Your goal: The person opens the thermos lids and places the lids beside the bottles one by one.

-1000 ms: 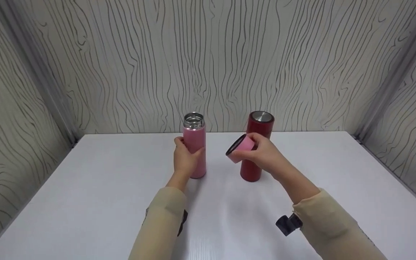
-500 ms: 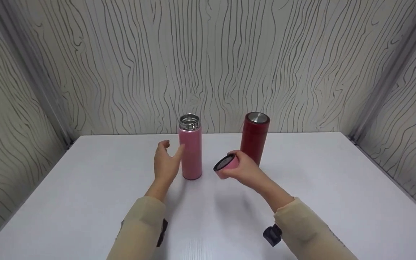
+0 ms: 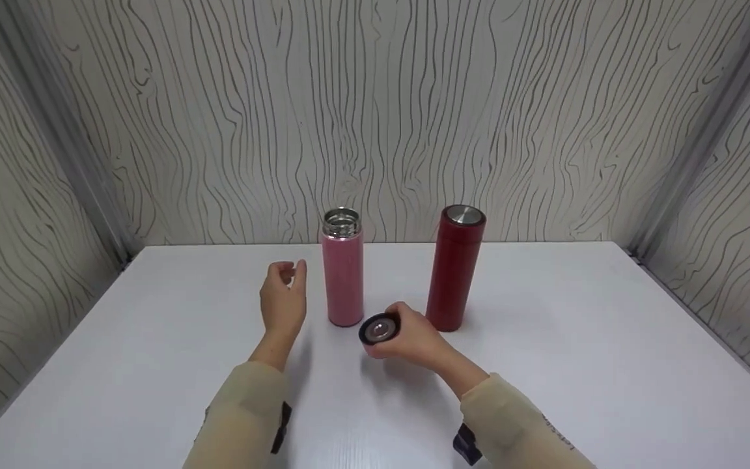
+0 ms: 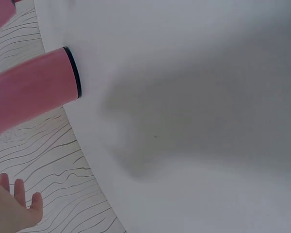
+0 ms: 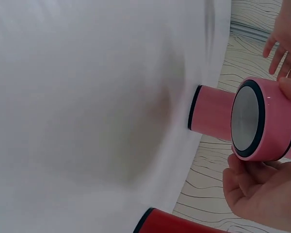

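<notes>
My right hand (image 3: 414,335) grips a pink bottle lid (image 3: 380,345) by its sides, low over the table. Its dark-ringed inside faces up, while in the right wrist view its silver top (image 5: 245,119) points down at the table. The pink thermos bottle (image 3: 344,280) stands upright just behind and left of the lid, its steel mouth uncovered. To the left of that bottle, apart from it, my left hand (image 3: 282,299) hovers with loosely bent fingers and nothing in them. In the left wrist view the left hand (image 4: 14,206) shows at the lower corner.
A red thermos bottle (image 3: 455,270) with its silver-topped lid on stands upright behind my right hand. Everything rests on a white table (image 3: 577,365). A wood-grain patterned wall (image 3: 375,117) rises at the table's back edge, with side panels left and right.
My left hand has let go of the pink thermos bottle and drawn away left. My right hand has carried the lid down and left toward the table, turning its inside upward.
</notes>
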Demonstrator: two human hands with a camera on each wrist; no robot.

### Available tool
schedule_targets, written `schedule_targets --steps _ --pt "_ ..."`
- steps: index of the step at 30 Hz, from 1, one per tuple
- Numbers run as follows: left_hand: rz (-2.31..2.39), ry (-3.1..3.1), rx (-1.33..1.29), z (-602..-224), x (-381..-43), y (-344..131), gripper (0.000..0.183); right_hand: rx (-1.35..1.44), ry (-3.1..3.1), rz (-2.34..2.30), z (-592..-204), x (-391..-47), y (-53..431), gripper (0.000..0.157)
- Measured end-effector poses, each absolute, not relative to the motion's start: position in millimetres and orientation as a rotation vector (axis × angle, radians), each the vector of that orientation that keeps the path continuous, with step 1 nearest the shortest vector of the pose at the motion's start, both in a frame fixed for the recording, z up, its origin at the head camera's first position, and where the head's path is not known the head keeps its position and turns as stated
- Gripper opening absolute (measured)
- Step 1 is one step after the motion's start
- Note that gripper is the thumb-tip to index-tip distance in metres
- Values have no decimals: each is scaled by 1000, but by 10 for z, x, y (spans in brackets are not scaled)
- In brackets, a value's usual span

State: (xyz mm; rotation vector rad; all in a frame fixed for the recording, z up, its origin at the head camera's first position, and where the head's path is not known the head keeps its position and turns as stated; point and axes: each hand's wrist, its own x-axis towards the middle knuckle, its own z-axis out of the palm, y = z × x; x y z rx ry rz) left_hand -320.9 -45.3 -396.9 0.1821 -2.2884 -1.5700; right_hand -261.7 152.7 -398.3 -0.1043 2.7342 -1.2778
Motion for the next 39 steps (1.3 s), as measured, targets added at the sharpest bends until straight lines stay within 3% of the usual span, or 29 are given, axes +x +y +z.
schedule_targets --steps 14,23,30,39 --pt "-1550 -2310 152 -3985 -3161 -447 37 -221 2784 -1189 -4235 -2605 1399 60" --pt "-1531 -2290 126 -3994 -3172 -459 34 -242 2750 -1128 -4283 -2602 1331 66" --pt "-1547 -2272 141 -4040 -3149 -463 31 -274 2759 -1108 -4348 -2600 1296 60" --pt "-1552 -2288 134 -4094 -3121 -448 30 -258 2743 -1115 -4286 -2570 1370 75"
